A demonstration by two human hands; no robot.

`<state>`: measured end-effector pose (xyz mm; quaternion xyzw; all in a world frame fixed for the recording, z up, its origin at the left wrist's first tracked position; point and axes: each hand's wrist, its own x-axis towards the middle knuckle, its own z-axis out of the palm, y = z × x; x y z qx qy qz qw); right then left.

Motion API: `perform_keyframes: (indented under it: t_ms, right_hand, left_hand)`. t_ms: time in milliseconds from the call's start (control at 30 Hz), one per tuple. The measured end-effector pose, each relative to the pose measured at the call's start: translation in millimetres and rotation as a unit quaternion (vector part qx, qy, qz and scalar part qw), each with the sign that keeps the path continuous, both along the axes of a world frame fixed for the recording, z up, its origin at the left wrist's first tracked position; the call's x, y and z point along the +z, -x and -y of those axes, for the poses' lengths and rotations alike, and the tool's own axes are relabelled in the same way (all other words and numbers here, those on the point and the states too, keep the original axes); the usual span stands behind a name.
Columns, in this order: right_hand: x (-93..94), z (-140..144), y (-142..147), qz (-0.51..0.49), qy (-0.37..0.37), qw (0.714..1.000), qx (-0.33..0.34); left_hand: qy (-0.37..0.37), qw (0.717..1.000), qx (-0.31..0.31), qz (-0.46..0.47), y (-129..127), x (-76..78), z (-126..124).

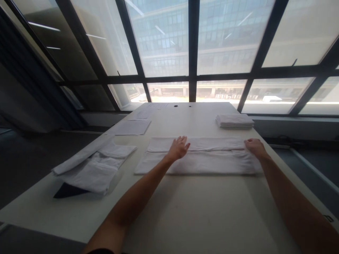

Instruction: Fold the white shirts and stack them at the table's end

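Observation:
A white cloth (212, 162) lies folded into a long rectangle across the table, its upper flap meeting the lower part along a seam. My left hand (179, 147) rests flat on its upper flap, left of the middle, fingers spread. At the cloth's right end, my right hand (254, 147) is closed on the edge near the upper corner; its fingertips are partly hidden. Whether the cloth is a towel or a garment cannot be made out.
Folded white cloths (235, 121) are stacked at the table's back right. Rumpled white fabric (95, 169) with a dark blue piece (69, 191) lies at the left. Paper sheets (133, 127) lie at the back left of the white table (201, 211). Large windows (164, 42) stand behind.

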<state>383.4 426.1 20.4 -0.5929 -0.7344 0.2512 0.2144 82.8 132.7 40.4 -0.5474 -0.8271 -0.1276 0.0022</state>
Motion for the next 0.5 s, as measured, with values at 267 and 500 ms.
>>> perform_keyframes:
  t_ms: [267, 500]
  right_hand:
    - [10.3, 0, -6, -0.063, 0.121, 0.991, 0.003]
    - [21.5, 0, -11, -0.098, 0.223, 0.968, 0.058]
  left_hand:
    - [-0.003, 0.993, -0.117, 0.024, -120, -34.2, -85]
    - [0.001, 0.991, -0.133, 0.004, -118, -41.5, -82]
